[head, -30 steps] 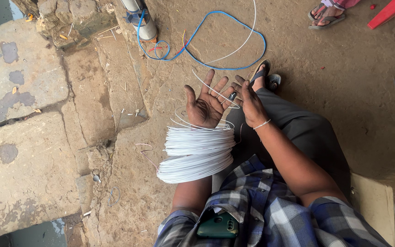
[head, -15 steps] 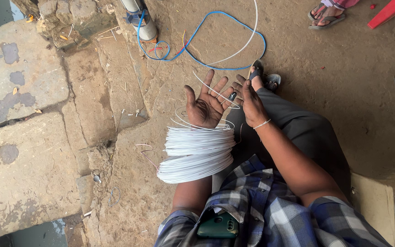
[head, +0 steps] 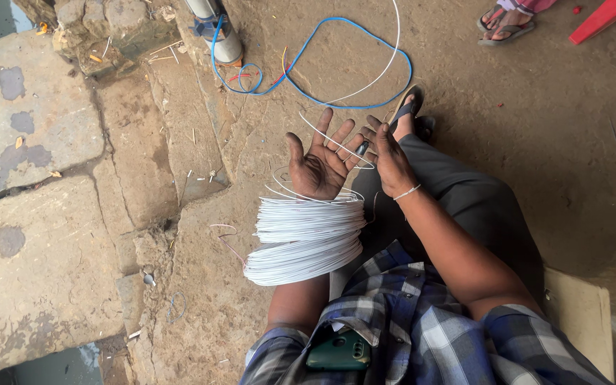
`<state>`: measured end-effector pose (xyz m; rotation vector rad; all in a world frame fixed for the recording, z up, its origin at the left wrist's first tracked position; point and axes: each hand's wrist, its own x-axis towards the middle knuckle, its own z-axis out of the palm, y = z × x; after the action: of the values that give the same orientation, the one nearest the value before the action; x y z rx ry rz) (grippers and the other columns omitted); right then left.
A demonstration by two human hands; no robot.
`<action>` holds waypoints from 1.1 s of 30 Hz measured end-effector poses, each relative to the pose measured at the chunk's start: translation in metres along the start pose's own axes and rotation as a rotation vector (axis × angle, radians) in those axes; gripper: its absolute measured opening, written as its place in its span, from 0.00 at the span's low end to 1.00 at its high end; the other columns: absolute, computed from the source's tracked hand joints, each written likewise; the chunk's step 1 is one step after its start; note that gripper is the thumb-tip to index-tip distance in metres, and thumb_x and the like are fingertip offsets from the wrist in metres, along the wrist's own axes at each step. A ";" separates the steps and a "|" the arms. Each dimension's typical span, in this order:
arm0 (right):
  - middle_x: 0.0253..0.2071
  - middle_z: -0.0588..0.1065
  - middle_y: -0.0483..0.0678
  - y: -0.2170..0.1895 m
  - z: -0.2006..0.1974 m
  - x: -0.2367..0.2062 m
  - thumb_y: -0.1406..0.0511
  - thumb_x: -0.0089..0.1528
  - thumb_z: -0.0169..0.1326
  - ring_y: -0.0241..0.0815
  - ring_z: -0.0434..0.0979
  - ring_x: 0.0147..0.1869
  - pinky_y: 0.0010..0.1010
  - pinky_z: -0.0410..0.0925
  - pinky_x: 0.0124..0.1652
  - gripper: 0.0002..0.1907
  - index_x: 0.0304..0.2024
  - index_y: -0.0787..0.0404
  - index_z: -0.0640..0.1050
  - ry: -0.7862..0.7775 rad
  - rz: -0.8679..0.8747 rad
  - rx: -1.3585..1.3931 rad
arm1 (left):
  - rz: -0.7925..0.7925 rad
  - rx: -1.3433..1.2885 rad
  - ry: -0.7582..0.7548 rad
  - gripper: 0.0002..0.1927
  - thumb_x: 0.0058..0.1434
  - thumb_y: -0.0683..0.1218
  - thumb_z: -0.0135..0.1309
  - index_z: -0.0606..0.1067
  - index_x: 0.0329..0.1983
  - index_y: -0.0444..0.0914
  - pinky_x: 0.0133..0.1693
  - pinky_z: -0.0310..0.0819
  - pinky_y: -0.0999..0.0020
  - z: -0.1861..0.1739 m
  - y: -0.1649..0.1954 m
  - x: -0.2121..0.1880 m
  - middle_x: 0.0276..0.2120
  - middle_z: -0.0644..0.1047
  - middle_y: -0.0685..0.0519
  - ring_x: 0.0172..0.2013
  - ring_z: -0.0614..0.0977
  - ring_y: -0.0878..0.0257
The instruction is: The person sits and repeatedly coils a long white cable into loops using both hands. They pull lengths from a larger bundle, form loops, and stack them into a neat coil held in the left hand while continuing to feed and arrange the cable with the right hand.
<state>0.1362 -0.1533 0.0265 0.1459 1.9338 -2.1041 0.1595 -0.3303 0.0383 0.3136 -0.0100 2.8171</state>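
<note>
White wire coil (head: 306,239): wound round the left forearm, its axis lying along the arm. Left hand (head: 319,165): palm up, fingers spread open. Right hand (head: 391,158): fingers pinched on the white strand (head: 336,140), which is stretched across the left palm. Blue cable (head: 351,68) is looped on the ground ahead; a sandalled foot (head: 409,114) is seen just beyond the hands.

Two hands are up, the left hand (head: 320,165) and the right hand (head: 391,158), with one coil of white wire (head: 306,237), one loose blue cable (head: 336,64), one green phone (head: 338,351), one red bar (head: 600,18), and seemingly two sandalled feet (head: 505,21) of another person.
</note>
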 end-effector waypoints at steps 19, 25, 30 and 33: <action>0.51 0.75 0.53 -0.101 0.047 -0.127 0.62 0.69 0.55 0.53 0.74 0.60 0.42 0.67 0.61 0.12 0.50 0.63 0.77 -0.169 -0.952 -0.758 | -0.092 0.189 0.187 0.37 0.71 0.64 0.48 0.59 0.76 0.41 0.62 0.70 0.46 -0.006 -0.030 -0.018 0.61 0.74 0.38 0.60 0.77 0.41; 0.41 0.77 0.49 -0.081 0.189 -0.185 0.60 0.65 0.54 0.49 0.76 0.51 0.42 0.67 0.53 0.10 0.44 0.58 0.79 -1.235 -0.816 -0.656 | -0.037 0.198 0.243 0.33 0.70 0.60 0.50 0.62 0.71 0.39 0.56 0.75 0.50 -0.023 0.001 -0.033 0.59 0.76 0.36 0.57 0.79 0.41; 0.29 0.77 0.46 -0.053 0.230 -0.228 0.52 0.59 0.55 0.49 0.74 0.47 0.42 0.63 0.52 0.15 0.33 0.56 0.77 -1.309 -1.068 -1.227 | 0.001 0.223 0.212 0.32 0.74 0.60 0.48 0.62 0.73 0.38 0.55 0.77 0.51 -0.001 -0.003 -0.047 0.58 0.76 0.38 0.56 0.80 0.43; 0.27 0.76 0.47 -0.054 0.245 -0.236 0.51 0.63 0.52 0.47 0.74 0.48 0.43 0.62 0.57 0.16 0.32 0.55 0.78 -1.314 -0.972 -1.219 | 0.002 0.222 0.225 0.31 0.75 0.60 0.46 0.62 0.73 0.38 0.53 0.77 0.53 0.019 0.007 -0.059 0.56 0.77 0.39 0.55 0.81 0.44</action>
<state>0.3753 -0.3595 0.1638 -2.0346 1.8893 -0.3544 0.2163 -0.3549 0.0444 0.0433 0.3528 2.8416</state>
